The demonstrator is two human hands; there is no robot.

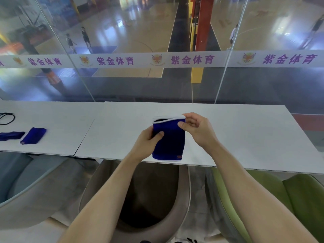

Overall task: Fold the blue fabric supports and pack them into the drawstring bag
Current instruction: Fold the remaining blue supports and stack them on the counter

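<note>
A blue fabric support with white trim lies lengthwise near the front edge of the white table, its far end open. My left hand grips its left side, thumb on top. My right hand pinches the far right corner at the white rim. A folded blue support lies at the far left of the table, with a darker blue piece beside it, partly cut off by the frame edge. A black cord loop lies behind them; I cannot tell whether it belongs to the drawstring bag.
A glass wall rises right behind the table, overlooking a sports hall. A grey chair sits below the table's front edge, a green chair to its right, and another grey seat to the left.
</note>
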